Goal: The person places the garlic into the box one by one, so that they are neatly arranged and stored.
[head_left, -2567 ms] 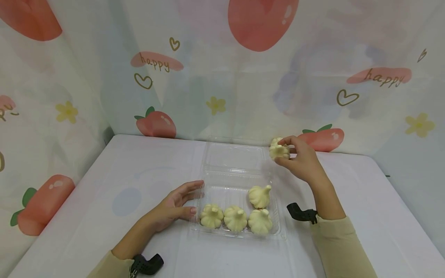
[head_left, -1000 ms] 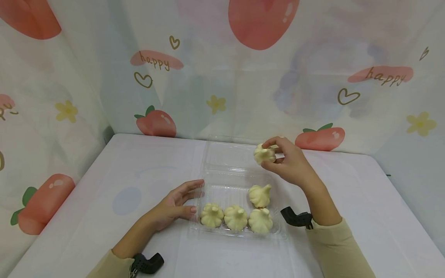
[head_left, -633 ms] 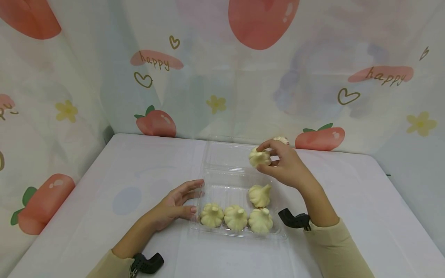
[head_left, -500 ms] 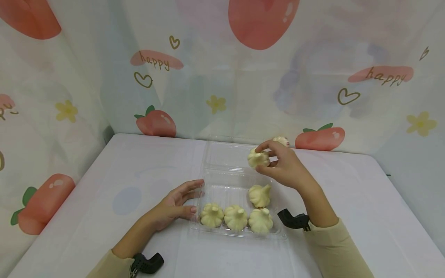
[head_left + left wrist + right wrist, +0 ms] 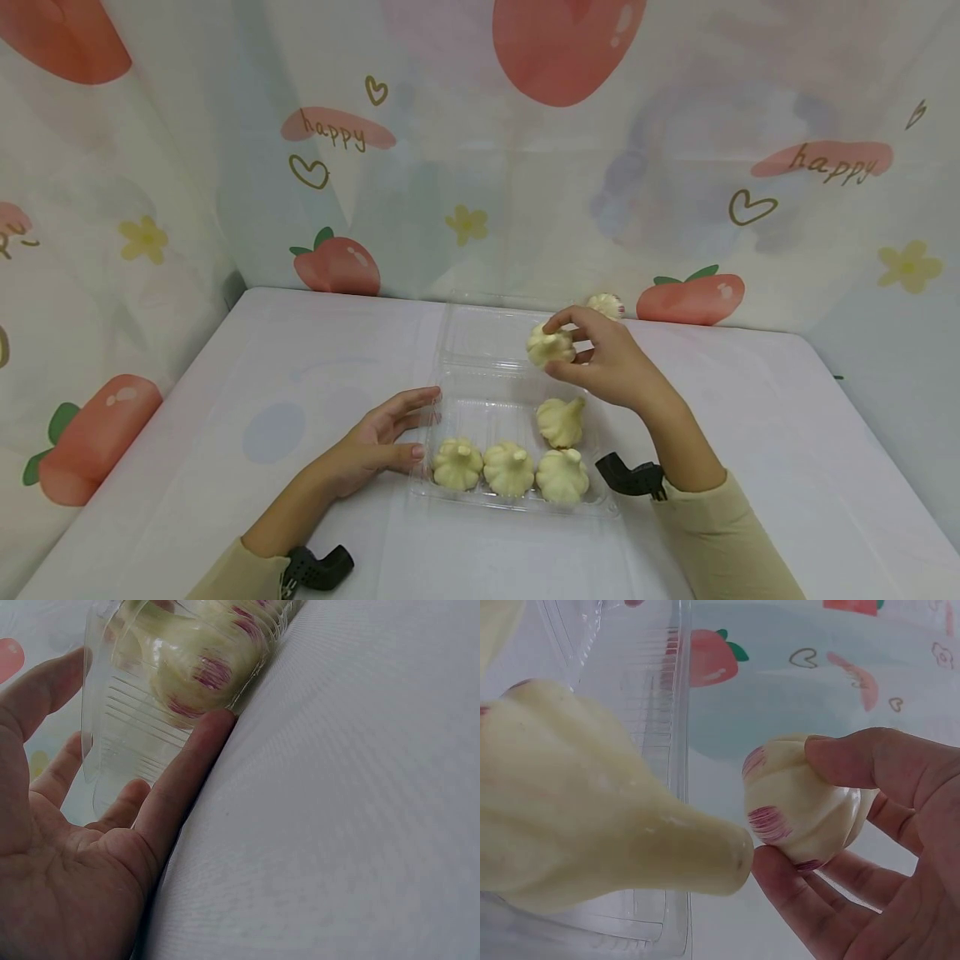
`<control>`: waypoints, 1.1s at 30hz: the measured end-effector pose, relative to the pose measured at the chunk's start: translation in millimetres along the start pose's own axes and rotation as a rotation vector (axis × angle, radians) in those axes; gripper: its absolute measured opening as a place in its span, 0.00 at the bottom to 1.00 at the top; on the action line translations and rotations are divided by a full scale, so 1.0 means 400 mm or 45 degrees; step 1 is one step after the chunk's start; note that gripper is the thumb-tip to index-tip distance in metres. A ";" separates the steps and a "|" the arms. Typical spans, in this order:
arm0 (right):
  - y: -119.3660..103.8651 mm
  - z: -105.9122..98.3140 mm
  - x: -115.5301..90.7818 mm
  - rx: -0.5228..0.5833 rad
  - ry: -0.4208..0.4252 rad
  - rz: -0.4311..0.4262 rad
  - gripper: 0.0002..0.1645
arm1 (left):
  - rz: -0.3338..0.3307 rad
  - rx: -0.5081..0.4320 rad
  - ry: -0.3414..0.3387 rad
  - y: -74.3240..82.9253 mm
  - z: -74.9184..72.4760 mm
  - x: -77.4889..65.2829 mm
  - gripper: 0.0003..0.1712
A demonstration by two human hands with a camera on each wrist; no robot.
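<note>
My right hand [image 5: 603,354] pinches a cream garlic bulb [image 5: 550,345] between thumb and fingers, above the hinge side of a clear plastic box [image 5: 480,408]. Purple streaks mark that held bulb [image 5: 799,799] in the right wrist view. Inside the box are several more bulbs: three along the near side, including the left one [image 5: 457,464], and another bulb [image 5: 560,422] at the right, behind them. My left hand [image 5: 371,446] rests against the box's left side with fingers extended; in the left wrist view its fingers [image 5: 187,769] touch the clear wall.
The box's lid [image 5: 502,335] lies folded back toward the wall. Another garlic bulb [image 5: 606,305] sits at the table's back edge, partly behind my right hand. A printed cloth [image 5: 517,192] hangs behind the white table [image 5: 315,358].
The right hand has carried its garlic bulb left and slightly toward me, from the back edge to over the lid. A bulb behind it has come into view. The left hand stays still.
</note>
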State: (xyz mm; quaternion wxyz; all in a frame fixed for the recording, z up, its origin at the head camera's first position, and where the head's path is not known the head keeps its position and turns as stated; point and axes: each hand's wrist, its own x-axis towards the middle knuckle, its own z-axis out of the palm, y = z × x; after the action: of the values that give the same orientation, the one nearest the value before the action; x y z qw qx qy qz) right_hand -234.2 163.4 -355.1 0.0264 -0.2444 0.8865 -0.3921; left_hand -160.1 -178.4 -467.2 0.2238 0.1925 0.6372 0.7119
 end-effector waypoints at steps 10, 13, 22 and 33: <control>0.000 0.003 -0.002 0.041 -0.079 -0.080 0.25 | 0.005 -0.009 -0.001 0.002 0.002 0.000 0.43; 0.001 0.003 -0.002 0.029 -0.100 -0.128 0.25 | 0.004 -0.010 -0.003 0.003 0.002 0.000 0.43; 0.001 0.006 -0.004 0.058 -0.200 -0.135 0.24 | 0.004 -0.020 -0.006 0.003 0.001 0.001 0.43; -0.005 0.021 -0.003 0.120 -0.446 -0.208 0.20 | -0.009 -0.020 -0.002 0.003 0.001 0.000 0.43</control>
State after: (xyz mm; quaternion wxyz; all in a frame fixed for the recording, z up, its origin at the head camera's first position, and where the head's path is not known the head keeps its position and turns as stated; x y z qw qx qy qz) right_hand -230.5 157.0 -359.6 0.1596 -0.3786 0.8262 -0.3855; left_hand -160.0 -178.2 -466.0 0.2281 0.1890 0.6320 0.7161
